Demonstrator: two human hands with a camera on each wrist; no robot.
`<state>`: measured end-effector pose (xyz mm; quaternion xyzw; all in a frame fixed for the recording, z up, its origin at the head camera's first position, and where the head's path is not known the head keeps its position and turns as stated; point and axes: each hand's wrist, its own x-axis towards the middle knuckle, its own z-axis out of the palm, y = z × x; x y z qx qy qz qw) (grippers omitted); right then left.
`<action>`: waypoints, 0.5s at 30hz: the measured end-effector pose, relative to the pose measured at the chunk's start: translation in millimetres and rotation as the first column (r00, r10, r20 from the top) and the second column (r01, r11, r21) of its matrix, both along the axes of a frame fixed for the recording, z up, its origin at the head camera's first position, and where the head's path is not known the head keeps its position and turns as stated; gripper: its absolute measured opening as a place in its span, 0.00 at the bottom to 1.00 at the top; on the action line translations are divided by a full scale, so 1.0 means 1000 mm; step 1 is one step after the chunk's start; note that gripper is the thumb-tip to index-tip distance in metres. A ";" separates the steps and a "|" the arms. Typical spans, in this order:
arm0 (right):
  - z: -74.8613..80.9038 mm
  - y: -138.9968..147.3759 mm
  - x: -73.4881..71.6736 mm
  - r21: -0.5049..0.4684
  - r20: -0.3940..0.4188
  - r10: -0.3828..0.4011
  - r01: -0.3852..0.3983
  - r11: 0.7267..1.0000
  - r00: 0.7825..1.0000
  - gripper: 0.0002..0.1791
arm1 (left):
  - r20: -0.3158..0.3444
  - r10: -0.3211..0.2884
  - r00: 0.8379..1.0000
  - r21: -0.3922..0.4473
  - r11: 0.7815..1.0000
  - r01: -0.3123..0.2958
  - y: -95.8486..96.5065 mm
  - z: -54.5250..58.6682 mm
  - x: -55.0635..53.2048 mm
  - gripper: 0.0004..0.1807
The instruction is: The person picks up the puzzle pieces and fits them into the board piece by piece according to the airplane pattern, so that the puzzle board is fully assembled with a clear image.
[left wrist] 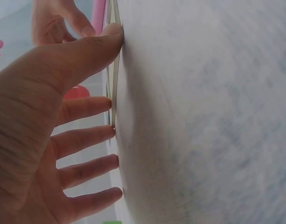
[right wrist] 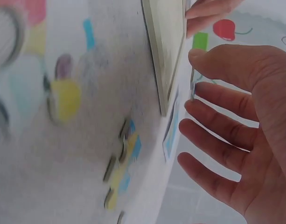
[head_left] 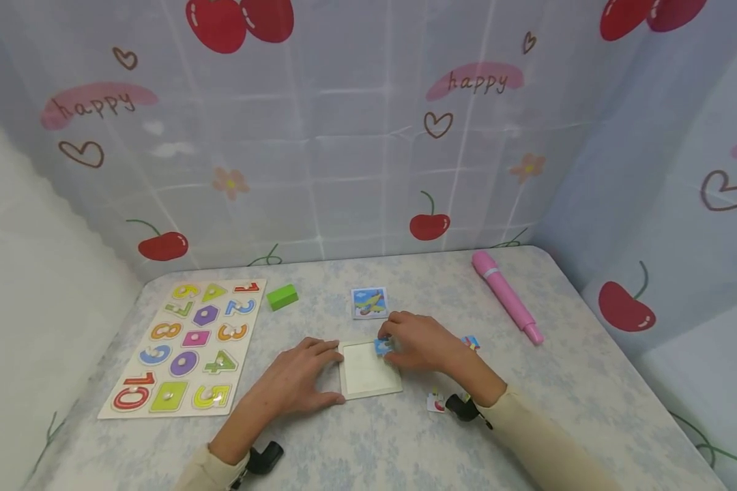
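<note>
A shallow cream puzzle tray (head_left: 362,375) lies on the table between both hands. My left hand (head_left: 297,376) touches the tray's left edge with thumb and fingertips; in the left wrist view its fingers (left wrist: 84,134) are straight and spread. My right hand (head_left: 420,344) pinches a small blue puzzle piece (head_left: 381,347) between thumb and fingers over the tray's upper right corner. The right wrist view shows that piece (right wrist: 193,84) edge-on, apart from the tray rim (right wrist: 154,58). The piece's underside is hidden.
Behind the tray lies a picture card (head_left: 370,303), with a green block (head_left: 282,296) to its left. A number-and-shape board (head_left: 241,348) covers the left side. Loose puzzle pieces (head_left: 435,402) lie near the right wrist, partly hidden. A pink stick (head_left: 506,293) is farther right.
</note>
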<state>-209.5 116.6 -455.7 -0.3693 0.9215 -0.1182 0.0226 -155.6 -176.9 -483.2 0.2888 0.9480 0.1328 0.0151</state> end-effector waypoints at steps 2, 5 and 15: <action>-0.001 -0.004 0.001 -0.006 -0.011 0.007 -0.007 1.000 1.000 0.17 | -0.003 -0.001 1.000 0.003 1.000 0.001 0.000 0.000 0.000 0.37; -0.004 -0.011 0.002 -0.003 -0.027 0.024 -0.024 1.000 0.999 0.17 | 0.001 -0.002 1.000 0.008 1.000 0.002 -0.001 0.000 0.000 0.37; -0.006 -0.035 0.004 0.051 -0.050 0.052 -0.050 0.997 0.997 0.17 | -0.014 -0.009 1.000 0.007 1.000 0.009 -0.002 0.000 -0.001 0.37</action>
